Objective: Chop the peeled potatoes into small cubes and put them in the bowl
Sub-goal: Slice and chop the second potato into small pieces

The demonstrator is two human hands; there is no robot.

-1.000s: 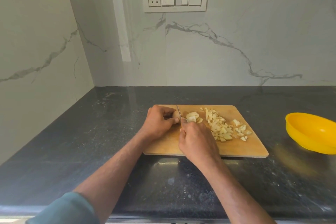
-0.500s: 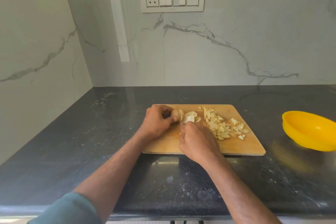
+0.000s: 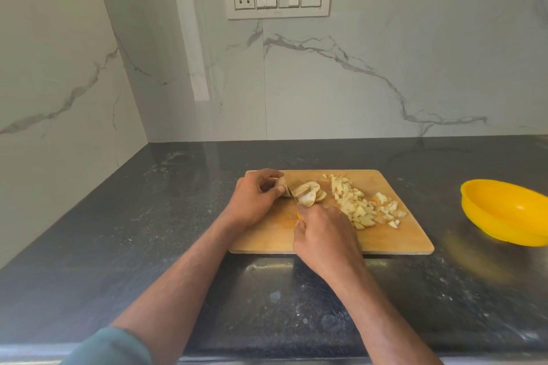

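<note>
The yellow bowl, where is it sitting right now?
In the head view the yellow bowl sits on the dark counter at the far right, apart from the wooden cutting board.

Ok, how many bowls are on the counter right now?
1: a yellow plastic bowl on the dark stone counter, right of the wooden chopping board. Others may sit outside the frame.

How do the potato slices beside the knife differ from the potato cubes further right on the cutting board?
The potato slices are broad, rounded pieces leaning on one another; the potato cubes are small, blocky bits. The slices form one tight stack against the knife; the cubes lie scattered in a loose pile, apart from both hands. Both are pale, peeled and lie on the wooden cutting board, none yet in the yellow bowl.
</note>
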